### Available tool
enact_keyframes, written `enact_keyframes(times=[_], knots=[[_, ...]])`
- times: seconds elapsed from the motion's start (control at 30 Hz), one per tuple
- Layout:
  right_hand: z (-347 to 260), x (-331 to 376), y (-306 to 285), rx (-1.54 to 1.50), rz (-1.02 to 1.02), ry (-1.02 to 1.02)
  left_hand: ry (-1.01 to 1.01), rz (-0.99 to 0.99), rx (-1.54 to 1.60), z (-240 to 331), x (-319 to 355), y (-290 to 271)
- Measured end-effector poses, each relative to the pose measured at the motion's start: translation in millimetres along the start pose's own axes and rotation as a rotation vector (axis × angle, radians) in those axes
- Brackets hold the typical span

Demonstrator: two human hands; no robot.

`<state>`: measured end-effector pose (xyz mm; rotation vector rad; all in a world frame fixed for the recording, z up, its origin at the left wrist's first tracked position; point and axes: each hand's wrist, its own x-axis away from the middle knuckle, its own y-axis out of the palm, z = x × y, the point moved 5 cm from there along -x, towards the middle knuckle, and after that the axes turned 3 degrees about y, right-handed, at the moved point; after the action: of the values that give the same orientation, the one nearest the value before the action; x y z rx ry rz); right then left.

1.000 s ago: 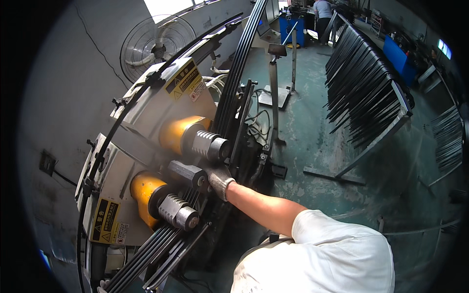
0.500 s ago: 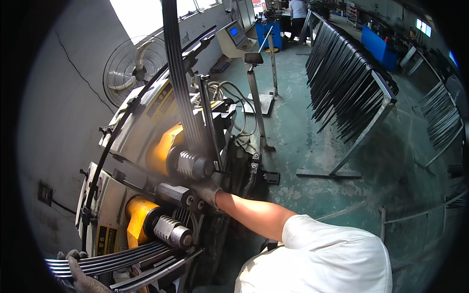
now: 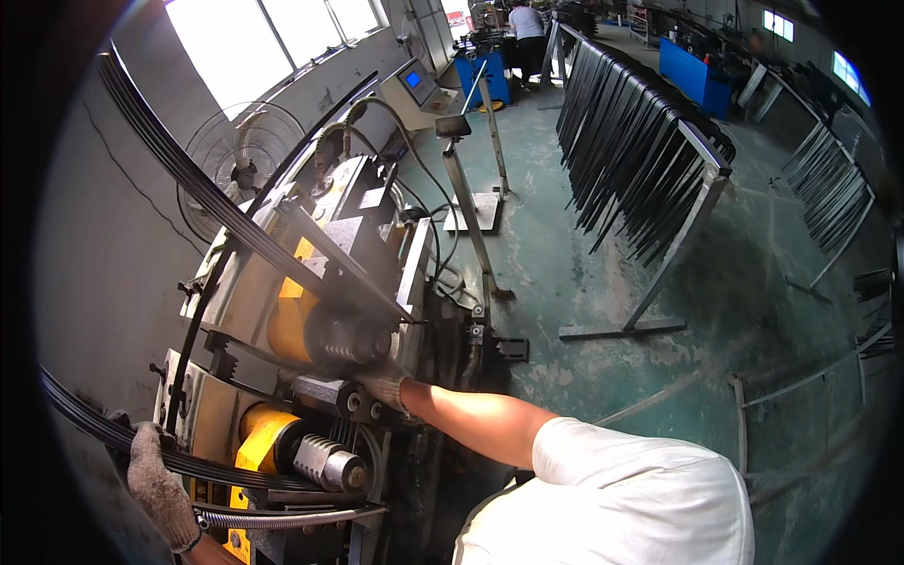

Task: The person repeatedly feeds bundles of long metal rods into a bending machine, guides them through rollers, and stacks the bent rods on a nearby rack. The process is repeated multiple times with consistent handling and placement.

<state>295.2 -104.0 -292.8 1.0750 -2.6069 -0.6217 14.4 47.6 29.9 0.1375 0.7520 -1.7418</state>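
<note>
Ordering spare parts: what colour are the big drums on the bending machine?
Yellow drums, clearest in the head view.

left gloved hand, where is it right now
In the head view, the left gloved hand sits low at the left edge, gripping the curved black strips beside the lower yellow roller.

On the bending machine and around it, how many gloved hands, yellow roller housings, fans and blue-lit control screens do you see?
Gloved hands: 2, left hand gripping the curved black strips, right hand at the rollers
Yellow roller housings: 2, upper and lower
Fans: 1
Blue-lit control screens: 1
Total: 6
</note>
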Motion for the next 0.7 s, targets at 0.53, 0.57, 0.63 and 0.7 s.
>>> enact_keyframes(times=[0.53,0.57,0.63,0.7], knots=[[7,-10,-9,0.105,0.024,-0.095,0.094,0.004,0.011,-2,0,5],[15,-18,-10,0.11,0.028,-0.13,0.073,-0.02,-0.028,2,2,6],[26,-23,-6,0.111,0.026,-0.153,0.017,-0.056,-0.118,6,2,1],[19,-14,0,0.103,0.002,-0.124,0.119,-0.076,-0.127,-7,-4,-6]])
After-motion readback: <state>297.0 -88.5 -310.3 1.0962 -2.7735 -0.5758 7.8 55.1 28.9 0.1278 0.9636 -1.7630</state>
